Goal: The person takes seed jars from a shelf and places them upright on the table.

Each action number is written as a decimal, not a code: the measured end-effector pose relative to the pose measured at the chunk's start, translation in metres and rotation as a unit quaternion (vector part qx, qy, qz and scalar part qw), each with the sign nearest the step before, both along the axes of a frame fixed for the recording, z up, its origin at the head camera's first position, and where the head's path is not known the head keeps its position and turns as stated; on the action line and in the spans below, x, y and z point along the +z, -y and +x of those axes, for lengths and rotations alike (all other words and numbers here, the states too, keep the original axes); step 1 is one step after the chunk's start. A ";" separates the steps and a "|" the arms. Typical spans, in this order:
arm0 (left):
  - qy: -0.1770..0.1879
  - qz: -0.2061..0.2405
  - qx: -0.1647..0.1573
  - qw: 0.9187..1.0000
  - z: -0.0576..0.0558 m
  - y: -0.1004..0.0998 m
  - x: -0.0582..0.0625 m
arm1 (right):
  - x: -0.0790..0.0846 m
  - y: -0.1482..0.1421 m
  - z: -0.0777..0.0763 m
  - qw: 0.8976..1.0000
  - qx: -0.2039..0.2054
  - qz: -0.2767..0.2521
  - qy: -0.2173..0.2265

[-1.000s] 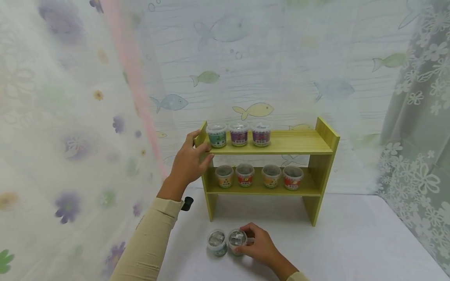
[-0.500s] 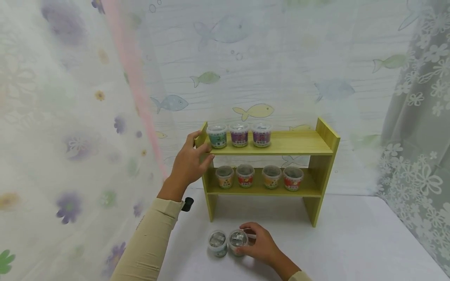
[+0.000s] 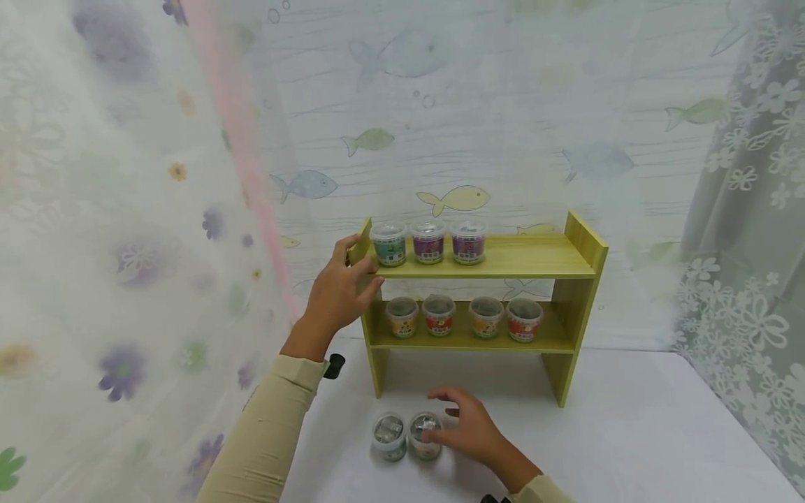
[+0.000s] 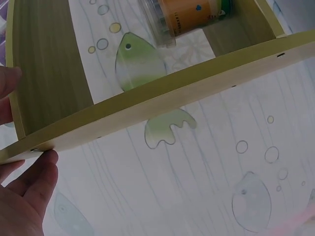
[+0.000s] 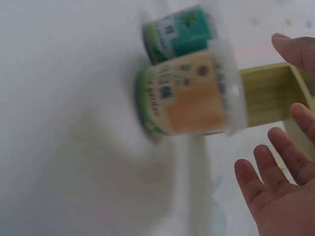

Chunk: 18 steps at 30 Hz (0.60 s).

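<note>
My left hand [image 3: 342,286] grips the upper left side panel of a small wooden shelf [image 3: 534,255]. In the left wrist view its fingers [image 4: 42,182] lie on both sides of the panel. My right hand [image 3: 472,429] is spread beside an orange-labelled plastic tub [image 5: 184,96] on the table. The right wrist view shows its fingers apart from that tub, with nothing held. Close against the orange-labelled tub stands a teal-labelled tub [image 5: 179,32]. Both have clear lids, seen from above in the head view.
On the top shelf stand a green-labelled tub [image 3: 390,246] and two purple-labelled tubs [image 3: 429,244], all towards the left. Several orange- and red-labelled tubs [image 3: 486,320] line the lower shelf. A white cloth covers the table [image 3: 641,426]. Patterned curtains [image 3: 503,105] hang behind.
My right hand has let go of the orange-labelled tub, its fingers opening and lifting slightly away. The tub stays beside the teal one. My left hand keeps its place on the shelf.
</note>
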<state>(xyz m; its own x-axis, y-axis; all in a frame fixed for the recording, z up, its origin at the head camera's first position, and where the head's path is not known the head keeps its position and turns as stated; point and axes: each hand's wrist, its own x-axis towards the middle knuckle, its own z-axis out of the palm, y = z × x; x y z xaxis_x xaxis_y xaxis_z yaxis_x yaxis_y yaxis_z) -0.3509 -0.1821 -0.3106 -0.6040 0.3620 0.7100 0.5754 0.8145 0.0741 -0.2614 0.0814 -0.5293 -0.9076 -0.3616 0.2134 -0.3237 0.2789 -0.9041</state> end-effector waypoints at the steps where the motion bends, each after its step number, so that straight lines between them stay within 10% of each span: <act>1: 0.000 0.000 -0.003 1.000 0.000 0.001 0.000 | 0.003 -0.001 0.000 1.000 0.001 -0.001 -0.006; 18: -0.041 -0.024 0.011 0.999 -0.007 0.000 -0.004 | 0.071 -0.018 -0.014 0.992 -0.006 0.009 -0.124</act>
<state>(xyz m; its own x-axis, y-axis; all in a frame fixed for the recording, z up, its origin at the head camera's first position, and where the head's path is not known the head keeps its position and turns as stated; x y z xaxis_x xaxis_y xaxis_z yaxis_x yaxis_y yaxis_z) -0.3579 -0.1820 -0.3149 -0.5533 0.3829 0.7397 0.5591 0.8290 -0.0110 -0.2753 0.0996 -0.4584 -0.8326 -0.3569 0.4234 -0.5315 0.3003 -0.7920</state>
